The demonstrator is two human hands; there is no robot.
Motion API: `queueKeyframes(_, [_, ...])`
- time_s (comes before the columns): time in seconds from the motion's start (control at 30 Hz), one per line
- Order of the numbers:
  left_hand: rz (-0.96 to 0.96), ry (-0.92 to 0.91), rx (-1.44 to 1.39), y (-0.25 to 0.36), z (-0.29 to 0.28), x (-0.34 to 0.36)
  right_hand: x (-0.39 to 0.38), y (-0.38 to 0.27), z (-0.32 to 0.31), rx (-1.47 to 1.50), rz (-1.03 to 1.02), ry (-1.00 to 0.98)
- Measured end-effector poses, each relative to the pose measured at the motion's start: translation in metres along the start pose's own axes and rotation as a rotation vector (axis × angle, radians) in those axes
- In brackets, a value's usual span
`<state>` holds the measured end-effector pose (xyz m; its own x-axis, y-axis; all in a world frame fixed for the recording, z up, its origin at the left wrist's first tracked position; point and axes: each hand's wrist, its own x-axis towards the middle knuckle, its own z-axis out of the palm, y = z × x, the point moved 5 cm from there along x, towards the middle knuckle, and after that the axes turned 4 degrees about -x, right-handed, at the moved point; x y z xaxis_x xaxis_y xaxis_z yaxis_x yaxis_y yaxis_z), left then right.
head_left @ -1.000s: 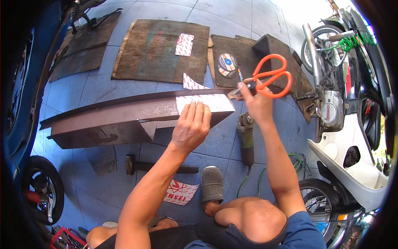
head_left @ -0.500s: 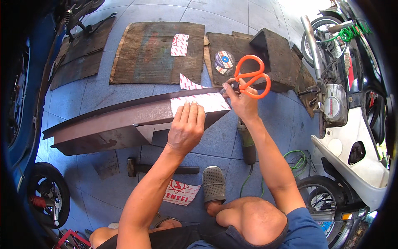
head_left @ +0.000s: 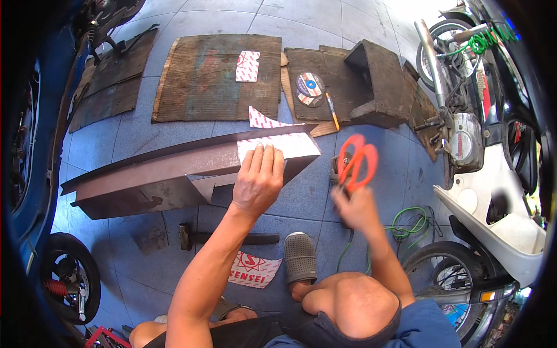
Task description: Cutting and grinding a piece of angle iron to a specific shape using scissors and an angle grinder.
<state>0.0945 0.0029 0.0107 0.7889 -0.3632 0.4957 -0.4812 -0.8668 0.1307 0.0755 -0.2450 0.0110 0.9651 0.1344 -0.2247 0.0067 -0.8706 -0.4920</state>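
Note:
My left hand (head_left: 259,180) presses its fingertips on a white patterned paper (head_left: 296,145) lying on a long brown bent sheet-metal piece (head_left: 145,191). My right hand (head_left: 355,206), blurred, grips large scissors (head_left: 358,165) with orange handles, off to the right of the metal piece and over an angle grinder (head_left: 339,174), which is mostly hidden behind them. A loose paper offcut (head_left: 261,118) sticks out beyond the metal's far edge. A hammer (head_left: 232,238) and another printed sheet (head_left: 255,269) lie on the tiles below the metal.
Worn cardboard sheets (head_left: 191,81) line the back, with cutting discs (head_left: 310,90), an orange pen (head_left: 332,113) and a dark angled metal block (head_left: 386,87). A motorcycle (head_left: 470,214) flanks the right, a blue vehicle (head_left: 32,174) the left. A green cord (head_left: 406,229) curls near my right arm.
My right hand and the scissors have moved down and away from the metal's right end. My left hand stays on the paper, slightly further left in view.

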Motion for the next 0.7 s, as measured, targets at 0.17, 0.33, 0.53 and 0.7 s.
queueKeyframes(0.17, [-0.020,-0.017,-0.061,0.011,-0.003,0.002,-0.138,0.106,0.106,-0.212,0.231,-0.494])
queueKeyframes(0.33, [-0.015,-0.032,-0.054,0.016,-0.008,-0.014,-0.123,0.073,0.076,-0.338,0.255,-0.407])
queueKeyframes(0.53, [-0.039,-0.037,-0.069,0.016,-0.018,-0.027,0.007,-0.024,0.038,1.003,0.413,0.102])
queueKeyframes(0.7, [-0.026,-0.107,-0.207,-0.010,-0.037,-0.024,0.033,-0.037,0.040,1.136,0.387,0.028])
